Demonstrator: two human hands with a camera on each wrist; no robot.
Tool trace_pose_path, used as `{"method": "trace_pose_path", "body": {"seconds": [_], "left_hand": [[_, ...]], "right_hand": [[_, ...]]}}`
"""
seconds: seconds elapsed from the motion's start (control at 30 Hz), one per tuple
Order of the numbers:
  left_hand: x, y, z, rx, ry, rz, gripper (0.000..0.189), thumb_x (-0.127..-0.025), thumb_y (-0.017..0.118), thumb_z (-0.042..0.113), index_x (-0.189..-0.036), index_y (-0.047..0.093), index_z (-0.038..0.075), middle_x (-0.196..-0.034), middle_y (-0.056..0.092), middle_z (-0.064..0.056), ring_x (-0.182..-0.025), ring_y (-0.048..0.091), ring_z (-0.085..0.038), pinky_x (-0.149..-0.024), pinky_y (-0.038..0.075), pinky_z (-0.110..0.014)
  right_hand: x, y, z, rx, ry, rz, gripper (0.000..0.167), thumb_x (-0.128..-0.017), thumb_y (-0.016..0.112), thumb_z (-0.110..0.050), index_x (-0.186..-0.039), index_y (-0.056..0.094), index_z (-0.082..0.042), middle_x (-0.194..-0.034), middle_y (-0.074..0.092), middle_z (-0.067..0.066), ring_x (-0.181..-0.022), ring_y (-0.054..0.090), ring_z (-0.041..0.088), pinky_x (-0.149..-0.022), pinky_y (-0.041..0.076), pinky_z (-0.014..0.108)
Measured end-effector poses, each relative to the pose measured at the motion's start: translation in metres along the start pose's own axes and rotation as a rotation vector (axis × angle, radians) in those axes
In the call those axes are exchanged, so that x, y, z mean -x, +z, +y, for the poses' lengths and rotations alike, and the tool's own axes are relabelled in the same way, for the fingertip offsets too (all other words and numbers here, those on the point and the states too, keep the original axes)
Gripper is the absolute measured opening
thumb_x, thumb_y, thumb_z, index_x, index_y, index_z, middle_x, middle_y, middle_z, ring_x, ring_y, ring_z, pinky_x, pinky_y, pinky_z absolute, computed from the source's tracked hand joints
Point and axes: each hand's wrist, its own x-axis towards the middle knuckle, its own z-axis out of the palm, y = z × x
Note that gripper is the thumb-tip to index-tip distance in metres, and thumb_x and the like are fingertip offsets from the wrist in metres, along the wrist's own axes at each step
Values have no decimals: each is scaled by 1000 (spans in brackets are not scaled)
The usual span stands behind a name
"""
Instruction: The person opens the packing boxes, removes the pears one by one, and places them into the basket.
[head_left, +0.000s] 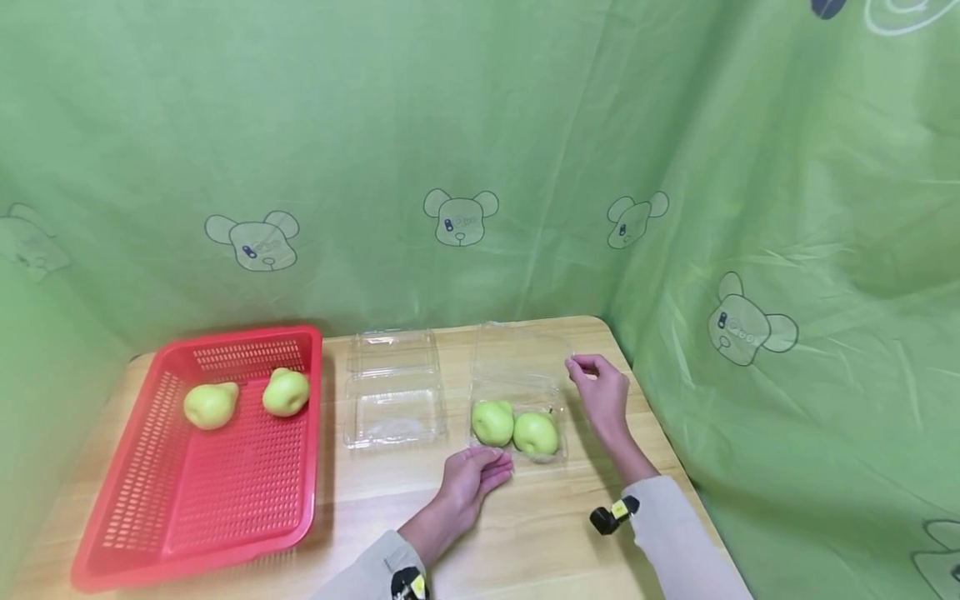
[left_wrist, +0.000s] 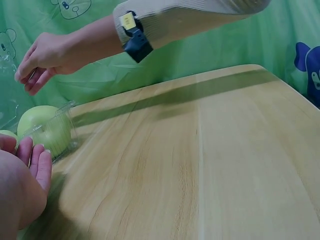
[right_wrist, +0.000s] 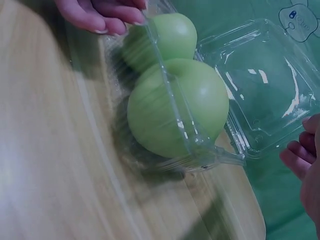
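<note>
A clear plastic clamshell container (head_left: 564, 433) stands with its lid raised, and two green pears (head_left: 492, 423) lie side by side in its base. My right hand (head_left: 602, 392) pinches the right edge of the clear lid (right_wrist: 260, 85), which leans back behind the base. At the front left of the base, my left hand (head_left: 467, 487) holds the rim, its thumb partly hidden; its fingertips (right_wrist: 115, 25) show outside the front wall in the right wrist view.
A red plastic basket (head_left: 311, 467) at the left has two more green pears (head_left: 211, 406) in it. Between basket and pears, another clear clamshell container (head_left: 395, 417) lies open. Green curtains (head_left: 525, 167) hang behind and to the right of the wooden table (head_left: 540, 533).
</note>
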Motion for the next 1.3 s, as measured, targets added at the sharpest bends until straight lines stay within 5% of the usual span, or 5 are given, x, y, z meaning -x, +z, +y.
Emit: {"method": "trace_pose_path", "body": {"seconds": [0.27, 0.57, 0.67, 0.93, 1.3], "left_hand": [[0, 2, -2, 4, 1, -2, 31, -95, 65, 7, -120, 63, -12, -117, 73, -27, -108, 76, -32, -104, 61, -42], [-2, 4, -3, 14, 12, 2, 32, -95, 65, 7, -121, 62, -13, -116, 73, -27, -108, 75, -31, -103, 61, -41], [-1, 4, -4, 17, 11, 6, 30, -95, 65, 7, -119, 63, -11, -117, 73, -27, -109, 75, -32, -103, 61, -41], [0, 6, -5, 18, 6, 27, 27, -95, 65, 6, -116, 63, -10, -115, 74, -26, -105, 77, -30, -102, 62, -41], [0, 7, -3, 11, 14, 25, 26, -94, 66, 6, -115, 65, -10, -114, 74, -26, -104, 77, -28, -102, 61, -41]], "right_hand": [[-13, 10, 5, -23, 14, -26, 20, -94, 77, -15, -106, 76, 1, -98, 78, 22, -68, 64, -10, -60, 55, 5], [-24, 22, 6, 72, 57, -76, 21, -95, 73, -9, -111, 75, 3, -102, 78, 22, -83, 76, 32, -60, 52, 3], [-26, 25, 4, 122, 80, -130, 24, -95, 71, -6, -116, 74, 4, -105, 77, 23, -91, 75, 34, -67, 55, 7], [-28, 29, 1, 189, 152, -240, 29, -94, 67, -1, -122, 71, 7, -114, 75, 26, -103, 74, 38, -91, 65, 43], [-31, 31, 3, 204, 283, -322, 31, -95, 63, -3, -125, 71, 4, -119, 74, 25, -108, 73, 38, -93, 64, 42]]}}
